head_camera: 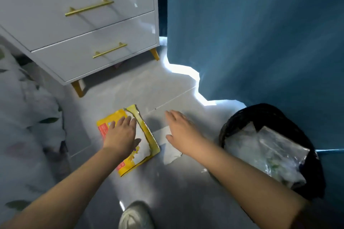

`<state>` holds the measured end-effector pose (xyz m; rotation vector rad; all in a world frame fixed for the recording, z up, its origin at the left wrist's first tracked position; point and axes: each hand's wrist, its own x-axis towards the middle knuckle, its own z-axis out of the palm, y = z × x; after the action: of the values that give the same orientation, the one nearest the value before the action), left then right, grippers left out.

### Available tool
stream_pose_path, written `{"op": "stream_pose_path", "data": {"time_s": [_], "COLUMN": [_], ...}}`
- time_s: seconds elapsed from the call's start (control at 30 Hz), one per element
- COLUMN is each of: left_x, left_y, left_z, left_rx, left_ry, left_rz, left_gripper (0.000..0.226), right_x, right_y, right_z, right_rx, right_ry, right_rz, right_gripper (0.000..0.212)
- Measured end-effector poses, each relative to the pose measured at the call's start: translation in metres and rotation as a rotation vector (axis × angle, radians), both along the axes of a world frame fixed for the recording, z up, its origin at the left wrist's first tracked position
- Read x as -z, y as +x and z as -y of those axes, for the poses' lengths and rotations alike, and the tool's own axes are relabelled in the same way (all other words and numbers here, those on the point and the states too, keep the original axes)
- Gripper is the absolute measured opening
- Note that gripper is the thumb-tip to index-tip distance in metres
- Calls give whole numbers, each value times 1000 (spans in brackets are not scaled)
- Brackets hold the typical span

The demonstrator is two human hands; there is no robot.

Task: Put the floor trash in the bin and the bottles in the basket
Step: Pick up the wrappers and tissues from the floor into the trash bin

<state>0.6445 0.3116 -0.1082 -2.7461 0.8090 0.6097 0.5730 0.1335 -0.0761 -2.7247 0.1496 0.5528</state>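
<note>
Head view: flat, torn yellow packet [141,135] on glossy floor [167,89]

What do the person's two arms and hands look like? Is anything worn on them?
Both forearms are bare up to the frame edge: no sleeve shows. The left hand and the right hand carry no glove, and no ring, watch or bracelet can be seen. The picture is too soft to judge the nails.

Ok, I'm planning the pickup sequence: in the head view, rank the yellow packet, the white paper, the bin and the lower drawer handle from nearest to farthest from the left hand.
1. Yellow packet: directly under the left hand.
2. White paper: on the floor just to its right, below the right hand.
3. Lower drawer handle: up ahead on the white dresser.
4. Bin: far right, by the blue curtain.
</note>
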Motion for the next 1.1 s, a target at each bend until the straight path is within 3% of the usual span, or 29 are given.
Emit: {"op": "stream_pose_path", "data": {"time_s": [0.1, 0.23, 0.37, 0.47, 0.67, 0.93, 1.1], "left_x": [39, 79, 108, 125, 139, 156, 155], "left_y": [7, 10, 7, 3, -2, -1, -2], "left_z": [-24, -47, -60, -59, -53, -59, -66], "left_rx": [-176, -587, -1021, -1215, -1406, -1493, -1545], "left_ry": [23, -60, -238, -338, -418, -484, -598], "left_rz": [-91, -246, -303, -336, -300, -292, -317], "left_gripper": [63, 71, 87, 89, 90, 84, 69], "right_x": [58, 111, 140, 150, 165, 180, 188], "right_y": [16, 20, 25, 29, 24, 27, 28], "right_z": [-11, -9, -5, -4, -1, -3, -3], "right_rx": [34, 23, 11, -6, -166, -209, -216], "right_ry": [-28, -171, -250, -262, -386, -443, -481], "right_rz": [-174, -283, -307, -277, -303, -239, -205], "right_gripper": [61, 58, 77, 99, 122, 119, 116]}}
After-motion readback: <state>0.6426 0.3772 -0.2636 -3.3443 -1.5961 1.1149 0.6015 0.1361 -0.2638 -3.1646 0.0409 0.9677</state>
